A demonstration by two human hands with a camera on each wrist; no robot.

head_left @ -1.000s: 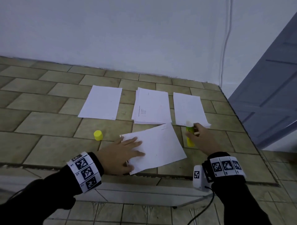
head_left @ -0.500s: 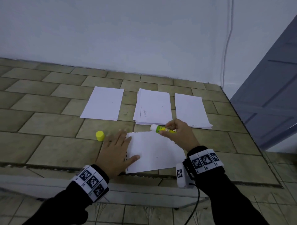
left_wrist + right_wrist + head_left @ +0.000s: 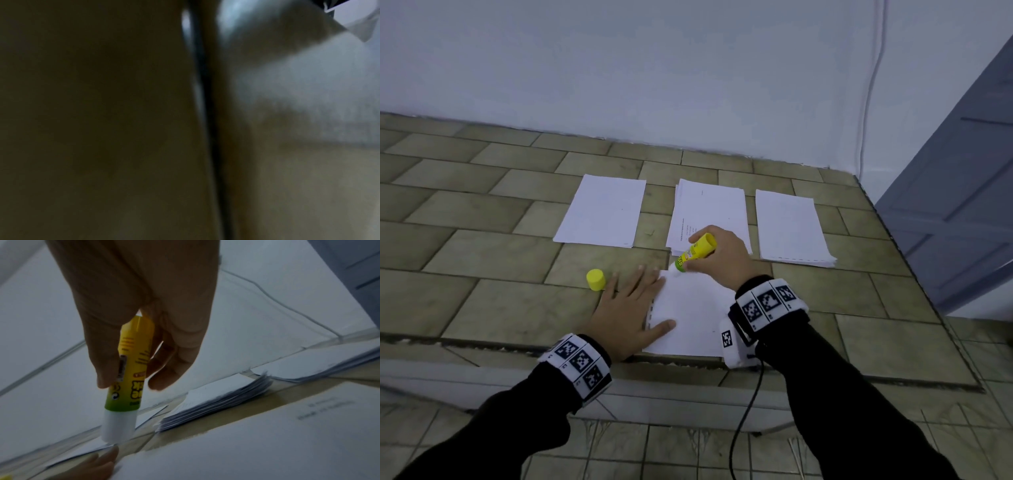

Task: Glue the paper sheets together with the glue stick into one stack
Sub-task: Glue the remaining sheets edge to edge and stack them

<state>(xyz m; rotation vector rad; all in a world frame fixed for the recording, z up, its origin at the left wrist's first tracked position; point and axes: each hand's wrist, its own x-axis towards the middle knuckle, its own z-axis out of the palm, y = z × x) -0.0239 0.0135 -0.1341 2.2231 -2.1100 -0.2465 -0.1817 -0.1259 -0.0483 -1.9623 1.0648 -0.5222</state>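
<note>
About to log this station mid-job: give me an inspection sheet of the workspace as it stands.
Surface: tiled ledge, sheets spread on it.
Job's things: near sheet; three paper piles behind; glue stick tip on near sheet's far left corner.
Clutter: yellow cap lying loose.
Hands: left hand flat on near sheet; right hand holds glue stick.
Cables: black lead from right wrist; wall cable.
Surroundings: white wall, grey door.

Yellow-green glue stick (image 3: 694, 253), yellow cap (image 3: 595, 279), white paper sheets (image 3: 690, 311).
</note>
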